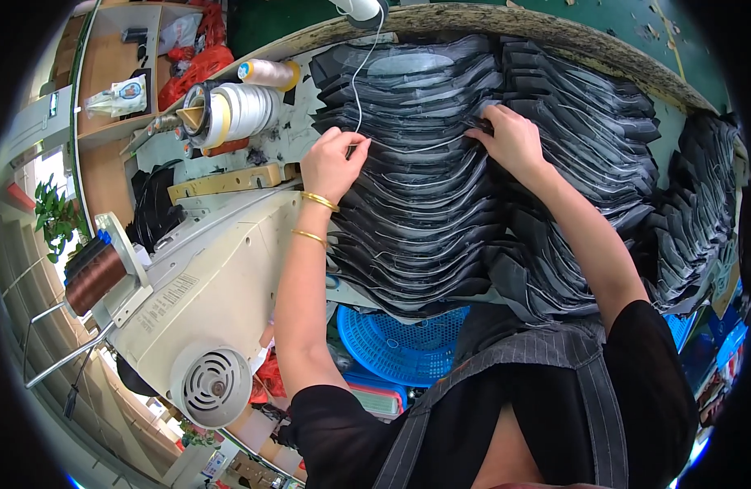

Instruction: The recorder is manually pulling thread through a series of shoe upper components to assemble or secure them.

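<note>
Long rows of overlapping black fabric pieces (pixel 416 175) cover the table, with pale curved edges showing between the layers. At the left side of the middle row, my left hand (pixel 333 167) is closed in a pinch on a thin white cord (pixel 356 85). The cord runs up from my fingers to a white fixture (pixel 361 10) at the top. My right hand (pixel 512 140) is closed at the seam between two rows, its thumb and fingers pinching the edge of a black fabric piece. My fingertips partly hide that edge.
To the left stands a cream sewing machine (pixel 220 277) with a brown thread spool (pixel 96 277). White cord spools (pixel 243 114) and a beige thread cone (pixel 268 73) sit behind it. A blue plastic basket (pixel 408 346) is below the table's near edge. A worn raised rim (pixel 473 16) borders the far side.
</note>
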`<state>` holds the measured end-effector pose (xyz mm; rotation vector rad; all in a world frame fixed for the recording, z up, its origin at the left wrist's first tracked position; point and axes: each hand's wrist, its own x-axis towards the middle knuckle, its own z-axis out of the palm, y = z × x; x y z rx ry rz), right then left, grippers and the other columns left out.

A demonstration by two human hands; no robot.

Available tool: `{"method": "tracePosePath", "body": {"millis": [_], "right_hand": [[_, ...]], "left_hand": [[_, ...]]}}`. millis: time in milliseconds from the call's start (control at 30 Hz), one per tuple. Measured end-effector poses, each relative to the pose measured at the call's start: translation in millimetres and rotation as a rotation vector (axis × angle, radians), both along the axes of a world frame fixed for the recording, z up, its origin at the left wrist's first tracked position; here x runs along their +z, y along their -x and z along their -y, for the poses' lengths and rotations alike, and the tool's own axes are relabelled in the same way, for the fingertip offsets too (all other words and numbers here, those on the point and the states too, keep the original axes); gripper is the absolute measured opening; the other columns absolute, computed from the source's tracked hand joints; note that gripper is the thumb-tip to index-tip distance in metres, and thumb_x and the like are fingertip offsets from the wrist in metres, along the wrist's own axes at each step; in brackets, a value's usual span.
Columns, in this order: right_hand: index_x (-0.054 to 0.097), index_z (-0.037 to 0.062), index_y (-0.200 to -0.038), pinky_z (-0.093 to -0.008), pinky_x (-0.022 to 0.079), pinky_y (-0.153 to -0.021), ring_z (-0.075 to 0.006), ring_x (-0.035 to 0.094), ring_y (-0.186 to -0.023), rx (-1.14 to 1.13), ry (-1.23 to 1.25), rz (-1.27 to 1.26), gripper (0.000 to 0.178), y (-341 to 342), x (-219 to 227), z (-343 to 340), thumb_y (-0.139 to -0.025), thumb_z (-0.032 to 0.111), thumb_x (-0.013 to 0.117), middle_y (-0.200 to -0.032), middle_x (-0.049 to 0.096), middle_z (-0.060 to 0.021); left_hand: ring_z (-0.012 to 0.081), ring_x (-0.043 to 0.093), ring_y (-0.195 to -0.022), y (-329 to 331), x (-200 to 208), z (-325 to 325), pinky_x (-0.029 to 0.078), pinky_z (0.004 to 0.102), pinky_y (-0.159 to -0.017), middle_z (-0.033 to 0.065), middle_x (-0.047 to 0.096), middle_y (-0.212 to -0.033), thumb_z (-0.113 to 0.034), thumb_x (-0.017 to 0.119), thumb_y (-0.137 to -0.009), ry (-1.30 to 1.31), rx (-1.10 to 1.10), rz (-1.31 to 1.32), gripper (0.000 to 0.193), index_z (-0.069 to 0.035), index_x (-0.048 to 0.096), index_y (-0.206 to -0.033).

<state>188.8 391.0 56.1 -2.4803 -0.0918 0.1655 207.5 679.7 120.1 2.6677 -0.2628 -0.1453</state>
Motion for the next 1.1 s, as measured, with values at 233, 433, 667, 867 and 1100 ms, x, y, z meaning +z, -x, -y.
{"method": "tracePosePath", "body": {"millis": [233, 433, 667, 867, 1100], "right_hand": [[0.052, 0.0043, -0.094, -0.0403, 0.049, -0.068, -0.0313, 0.063, -0.079, 0.251, -0.143, 0.284, 0.031, 11, 48, -57, -0.08, 0.025, 0.068, -0.087, 0.059, -0.0121], [0.053, 0.007, -0.087, -0.0382, 0.048, -0.068, -0.0284, 0.062, -0.076, 0.38, 0.031, 0.363, 0.016, -9, 36, -116, -0.083, 0.02, 0.063, -0.082, 0.056, -0.0086], [0.054, -0.0016, -0.115, -0.0272, 0.046, -0.068, -0.0105, 0.054, -0.073, 0.051, -0.948, -0.442, 0.051, 18, 34, -47, -0.086, 0.038, 0.07, -0.079, 0.059, -0.005], [0.065, -0.0013, -0.091, -0.0244, 0.046, -0.059, -0.0069, 0.056, -0.064, -0.016, -0.954, -0.352, 0.016, 27, 37, -20, -0.086, 0.013, 0.07, -0.072, 0.063, -0.0025], [0.061, 0.0043, -0.091, -0.0402, 0.051, -0.064, -0.0334, 0.064, -0.077, 0.115, -0.234, 0.12, 0.02, 6, 5, 17, -0.082, 0.021, 0.07, -0.083, 0.066, -0.0107]], "left_hand": [[0.019, 0.058, -0.069, 3, 10, -2, 0.047, 0.034, -0.06, 0.0012, 0.061, -0.074, -0.023, 0.073, -0.081, -0.058, 0.074, -0.017, 0.016, -0.012, 0.061, -0.084], [0.0173, 0.061, -0.072, 8, 7, -24, 0.047, 0.0303, -0.065, 0.006, 0.062, -0.073, -0.01, 0.066, -0.086, 0.379, 0.043, -0.047, 0.016, -0.004, 0.056, -0.096], [0.0159, 0.068, -0.075, 26, 36, 26, 0.042, 0.027, -0.079, 0.003, 0.07, -0.08, -0.007, 0.065, -0.087, 0.552, -0.095, -0.161, 0.012, -0.007, 0.057, -0.096], [0.015, 0.059, -0.073, 20, 34, 54, 0.035, 0.0324, -0.078, -0.0049, 0.066, -0.074, -0.022, 0.073, -0.079, 0.214, -0.351, 0.007, 0.013, -0.015, 0.064, -0.085], [0.0155, 0.054, -0.087, 12, 26, 23, 0.029, 0.0389, -0.084, -0.0068, 0.061, -0.071, -0.026, 0.071, -0.079, -0.099, -0.394, 0.23, 0.011, -0.018, 0.069, -0.071]]}}
